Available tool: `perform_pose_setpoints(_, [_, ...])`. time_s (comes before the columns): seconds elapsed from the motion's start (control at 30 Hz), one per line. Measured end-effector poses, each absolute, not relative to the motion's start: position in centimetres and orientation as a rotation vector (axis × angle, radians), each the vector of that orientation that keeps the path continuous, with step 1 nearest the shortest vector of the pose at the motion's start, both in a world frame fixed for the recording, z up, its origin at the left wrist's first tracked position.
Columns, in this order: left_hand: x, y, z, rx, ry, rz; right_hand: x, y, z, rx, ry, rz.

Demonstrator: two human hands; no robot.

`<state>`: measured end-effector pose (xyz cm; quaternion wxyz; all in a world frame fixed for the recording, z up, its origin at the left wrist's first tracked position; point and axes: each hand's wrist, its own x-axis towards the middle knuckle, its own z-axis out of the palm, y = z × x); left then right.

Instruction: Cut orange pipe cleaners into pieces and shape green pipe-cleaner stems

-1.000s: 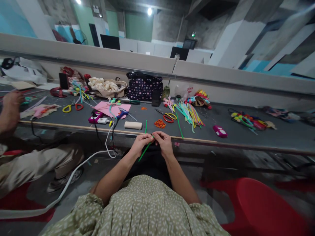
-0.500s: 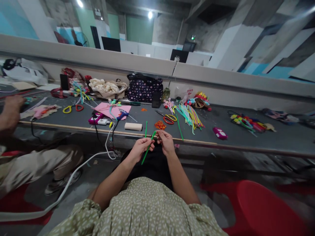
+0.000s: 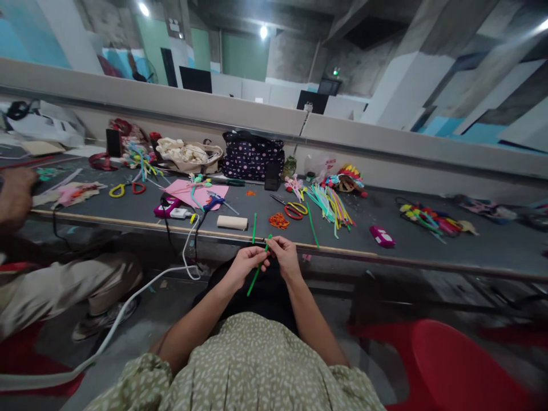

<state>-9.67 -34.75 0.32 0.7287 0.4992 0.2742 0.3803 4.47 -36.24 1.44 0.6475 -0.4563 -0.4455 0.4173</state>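
Note:
A green pipe cleaner (image 3: 254, 281) runs slantwise between my hands, just over my lap at the table's front edge. My left hand (image 3: 248, 264) pinches it near the middle, its lower end hanging free. Close beside, my right hand (image 3: 283, 254) has its fingers closed at the upper end. Two more green pipe cleaners lie on the table, a short one (image 3: 254, 227) and a longer one (image 3: 312, 224). Between these are a small orange-red beaded-looking piece (image 3: 278, 221) and scissors with orange and yellow handles (image 3: 294, 210). A cream roll (image 3: 232, 222) rests to the left.
Bundled pastel pipe cleaners (image 3: 329, 206) lie to the right, beyond them a magenta box (image 3: 382, 236). On the left are a blue glue gun (image 3: 213, 201), pink sheet (image 3: 177, 189) and white cable (image 3: 188, 242). A co-worker's hand (image 3: 19, 191) is at far left; a red stool (image 3: 458, 365) stands right.
Both hands have dropped slightly toward my lap with the green pipe cleaner. My right hand's fingers have shifted a little at its upper end.

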Motion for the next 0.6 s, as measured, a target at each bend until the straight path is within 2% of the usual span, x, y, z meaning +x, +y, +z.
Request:
perform_pose_setpoints(0.3, [-9.84,-34.52,0.47,1.063,0.63,0.899,4.66,-36.19,1.02,-0.957,-0.962,1.189])
perform_pose_setpoints(0.5, [-9.84,-34.83,0.64,1.087,0.637,0.847,4.31,-36.56,1.15,-0.947,-0.923,1.189])
perform_pose_setpoints(0.6, [-10.07,-34.59,0.98,1.131,0.711,0.952,4.26,-36.81,1.58,-0.978,-0.941,1.189])
